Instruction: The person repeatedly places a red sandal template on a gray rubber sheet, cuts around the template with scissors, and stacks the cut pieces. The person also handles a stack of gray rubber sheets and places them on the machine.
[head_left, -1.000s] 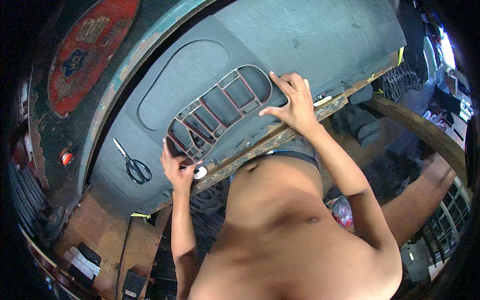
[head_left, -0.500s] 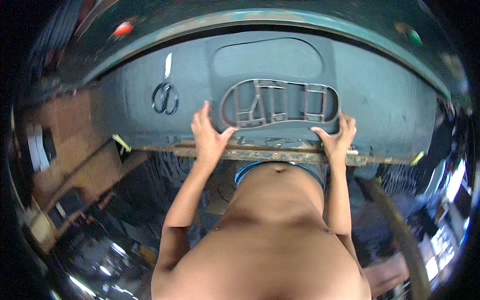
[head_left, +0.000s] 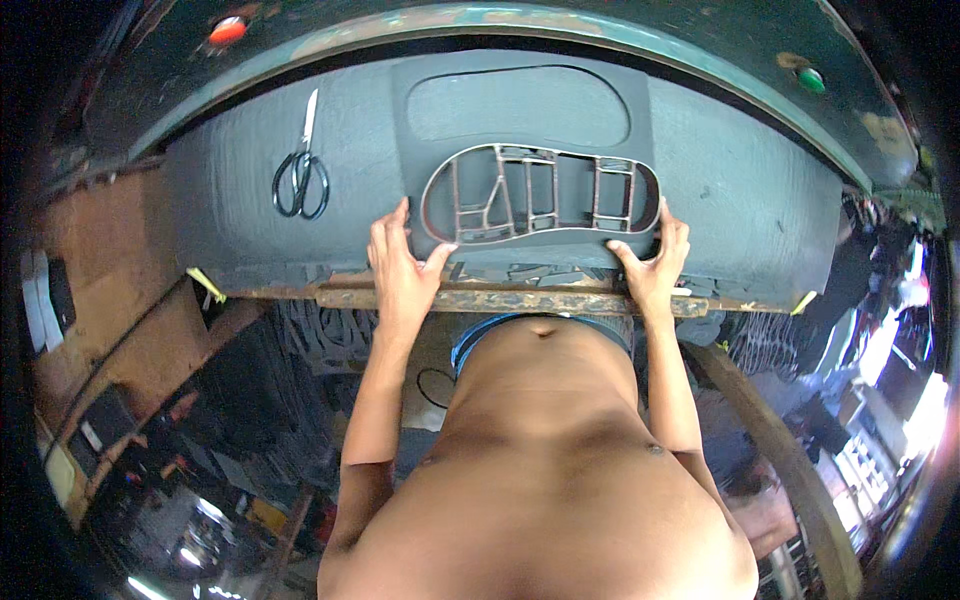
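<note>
A sole-shaped metal cutting die (head_left: 545,155) with several internal crossbars lies on a dark grey sheet (head_left: 750,200), in front of a similar oval outline (head_left: 520,105) in that sheet. My left hand (head_left: 405,260) is at the die's left end, fingers apart, thumb tip at its lower edge. My right hand (head_left: 655,265) is spread at its right end, fingertips touching the rim and thumb near the lower edge. Black-handled scissors (head_left: 300,185) lie on the sheet to the left.
A green machine beam (head_left: 480,15) with a red button (head_left: 227,30) and a green button (head_left: 810,80) spans the far side. A worn wooden edge (head_left: 500,298) borders the sheet nearest me. Brown boards (head_left: 110,240) are at left, a wooden beam (head_left: 770,450) at lower right.
The view has turned, so the sheet and die now run straight across. My left hand's fingers have loosened from the die's left end and spread slightly outward.
</note>
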